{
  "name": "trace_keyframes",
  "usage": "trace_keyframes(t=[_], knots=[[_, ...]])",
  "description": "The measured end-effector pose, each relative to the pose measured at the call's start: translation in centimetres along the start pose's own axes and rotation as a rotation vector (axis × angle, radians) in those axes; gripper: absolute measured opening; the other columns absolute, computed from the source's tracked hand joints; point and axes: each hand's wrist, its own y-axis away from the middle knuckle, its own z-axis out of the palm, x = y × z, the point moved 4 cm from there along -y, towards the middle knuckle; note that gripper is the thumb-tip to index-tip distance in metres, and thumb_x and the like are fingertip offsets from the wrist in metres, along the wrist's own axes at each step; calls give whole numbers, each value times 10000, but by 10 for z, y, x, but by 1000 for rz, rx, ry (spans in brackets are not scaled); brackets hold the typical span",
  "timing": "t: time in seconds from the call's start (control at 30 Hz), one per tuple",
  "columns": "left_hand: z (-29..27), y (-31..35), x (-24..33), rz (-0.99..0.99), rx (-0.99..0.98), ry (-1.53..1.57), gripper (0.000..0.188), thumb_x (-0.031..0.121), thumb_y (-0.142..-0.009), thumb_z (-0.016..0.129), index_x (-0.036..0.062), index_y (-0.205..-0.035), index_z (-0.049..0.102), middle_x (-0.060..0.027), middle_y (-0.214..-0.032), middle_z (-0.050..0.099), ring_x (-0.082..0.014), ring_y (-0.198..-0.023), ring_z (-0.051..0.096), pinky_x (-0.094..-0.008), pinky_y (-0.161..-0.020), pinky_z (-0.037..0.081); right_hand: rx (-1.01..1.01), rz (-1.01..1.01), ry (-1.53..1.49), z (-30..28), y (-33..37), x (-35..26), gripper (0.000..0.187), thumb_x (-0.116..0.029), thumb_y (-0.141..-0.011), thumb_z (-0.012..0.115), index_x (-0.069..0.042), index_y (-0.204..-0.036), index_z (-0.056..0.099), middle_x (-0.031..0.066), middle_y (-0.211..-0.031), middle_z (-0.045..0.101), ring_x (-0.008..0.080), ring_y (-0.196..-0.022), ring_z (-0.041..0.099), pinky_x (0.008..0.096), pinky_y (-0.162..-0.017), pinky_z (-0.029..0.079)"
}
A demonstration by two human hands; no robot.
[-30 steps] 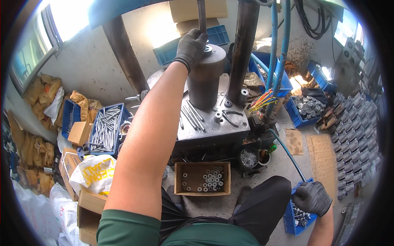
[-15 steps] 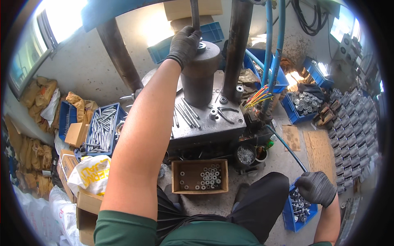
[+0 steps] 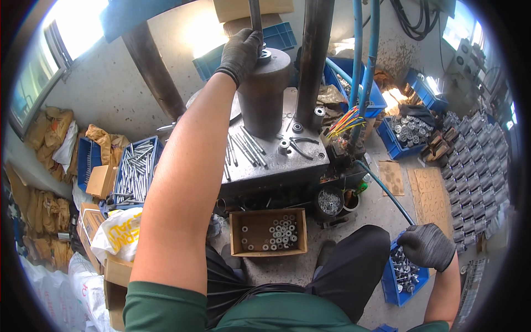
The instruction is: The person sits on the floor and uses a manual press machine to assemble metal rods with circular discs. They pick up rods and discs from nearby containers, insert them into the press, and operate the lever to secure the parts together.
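In a dark grey glove, my left hand [image 3: 242, 54] reaches far forward and is closed round an upright metal rod [image 3: 254, 15], just above a thick steel cylinder [image 3: 264, 94]. A small metal ring [image 3: 265, 55] sits on the cylinder's top beside my fingers. The cylinder stands on a steel press table [image 3: 287, 166]. Low on the right, my right hand [image 3: 428, 247], gloved too, is wrapped round the end of a long lever bar [image 3: 387, 193]. Several slim metal shafts [image 3: 246, 146] lie before the cylinder, left of black-handled pliers [image 3: 301, 148] and a small round part [image 3: 284, 145].
A cardboard box [image 3: 257, 248] with small metal rings stands between my feet. Blue bins hold shafts [image 3: 135, 171] at left and metal parts [image 3: 406, 272] at right. Dark press columns [image 3: 314, 61] flank the cylinder. Cylindrical metal parts [image 3: 473, 177] are stacked at far right.
The whole view has shifted slightly, so the press sits a little higher and further left. Both hands keep their grips, with no clear movement of the rod or lever.
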Motion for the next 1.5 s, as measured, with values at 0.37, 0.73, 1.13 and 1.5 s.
trace_keyframes(t=[0.37, 0.73, 1.13, 1.5], knots=[[3, 5, 7, -2, -19, 9, 302, 276, -1079, 566, 28, -1155, 720, -60, -855, 699, -153, -782, 626, -324, -776, 519, 43, -5, -43, -3, 1, 3, 209, -134, -809, 707, -68, -998, 767, 165, -881, 735, 383, -810, 724, 466, -755, 588], [3, 3, 3, -5, -13, -35, 310, 272, -1074, 567, 22, -1171, 723, -93, -908, 727, -178, -845, 663, -334, -834, 528, 11, 0, -23, -3, -1, 2, 223, -110, -829, 697, -71, -1039, 763, 165, -900, 744, 383, -823, 729, 472, -772, 590], [11, -8, -7, 29, -52, -177, 379, 291, -1003, 663, 22, -1270, 681, -187, -1167, 762, -302, -1105, 720, -396, -998, 519, 985, 84, 77, -89, -62, 13, 296, 77, -995, 579, -62, -1250, 635, 197, -986, 731, 320, -838, 727, 404, -730, 562], [22, 2, -1, 165, -199, -127, 249, 189, -974, 713, 72, -1185, 652, -106, -1105, 739, -259, -1080, 695, -365, -967, 529, 994, 162, 131, -159, -176, 64, 206, -202, -981, 686, -96, -1138, 769, 189, -1025, 768, 341, -944, 751, 407, -839, 591]])
